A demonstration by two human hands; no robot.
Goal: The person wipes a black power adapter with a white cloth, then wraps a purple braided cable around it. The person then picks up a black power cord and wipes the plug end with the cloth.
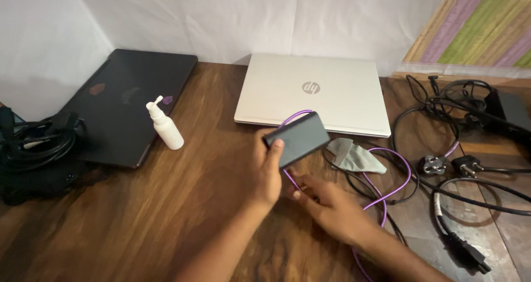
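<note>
The wooden table [166,204] carries everything, and a white sheet hangs behind its far edge. A closed black laptop [124,105] lies toward the far left corner, and a closed silver laptop [318,91] lies flat at the middle of the far edge; both lids are down, so nothing shows of their insides. A tangle of black cables [33,144] is heaped at the left edge, and more black cords with plugs [464,166] sprawl along the right edge beside a dark brick [511,113]. A white spray bottle [164,124] stands upright just beside the black laptop's near right corner, capped; its contents cannot be seen. A grey cloth [354,157] lies crumpled in front of the silver laptop. The left hand [268,174] holds a black adapter [298,138] lifted off the table near the middle, thumb across one end and fingers wrapped behind, likely to keep it steady. The right hand [332,204] pinches the purple cable [395,171] just below the adapter, the rest looping loosely over the table toward the near edge.
</note>
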